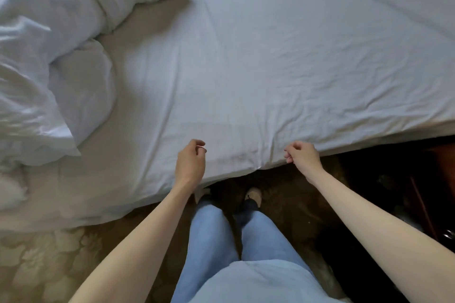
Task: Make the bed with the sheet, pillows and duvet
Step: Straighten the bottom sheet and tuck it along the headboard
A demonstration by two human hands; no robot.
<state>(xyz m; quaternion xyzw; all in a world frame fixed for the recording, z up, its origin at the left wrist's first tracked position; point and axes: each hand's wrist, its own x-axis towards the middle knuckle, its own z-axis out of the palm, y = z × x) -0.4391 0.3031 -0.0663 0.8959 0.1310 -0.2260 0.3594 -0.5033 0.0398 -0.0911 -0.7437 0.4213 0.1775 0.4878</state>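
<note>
A white fitted sheet (258, 69) lies stretched over the mattress, with light creases near the front edge. The white duvet (49, 61) is bunched in a heap on the left side of the bed and spills over its front edge. No pillow is in sight. My left hand (190, 162) hovers over the sheet's front edge with loosely curled fingers, thumb and forefinger slightly apart, holding nothing. My right hand (302, 155) is at the sheet's edge, where creases gather, with its fingers curled; whether it pinches the fabric is unclear.
I stand close against the bed's long side in blue jeans (211, 241) and light shoes. A patterned carpet (49, 265) covers the floor. A dark wooden piece of furniture (433, 192) stands at the right, beside the bed.
</note>
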